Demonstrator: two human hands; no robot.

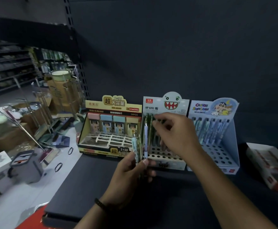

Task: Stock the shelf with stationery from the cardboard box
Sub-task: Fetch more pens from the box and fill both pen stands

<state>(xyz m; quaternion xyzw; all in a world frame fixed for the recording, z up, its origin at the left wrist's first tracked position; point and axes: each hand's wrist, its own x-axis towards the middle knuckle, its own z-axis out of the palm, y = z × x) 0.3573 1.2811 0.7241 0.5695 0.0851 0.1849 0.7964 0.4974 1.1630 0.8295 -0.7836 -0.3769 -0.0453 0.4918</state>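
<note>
Several pens (140, 146) upright in left hand (131, 169) | right hand (176, 134) curled over display (153, 104)

On the shelf (102, 187), against the back panel, 3 display boxes side by side: lead box (113, 104) left, middle pen box (166, 158), right pen box (221, 151). Further right, apart, a flat box (270, 167) lying on the shelf. Before the middle pen box, left hand (131, 176) with a bunch of pens (141, 146); right hand (179, 134) over that box. Left of the shelf, lower down, a bucket (26, 167) and cardboard boxes (7, 139).
</note>
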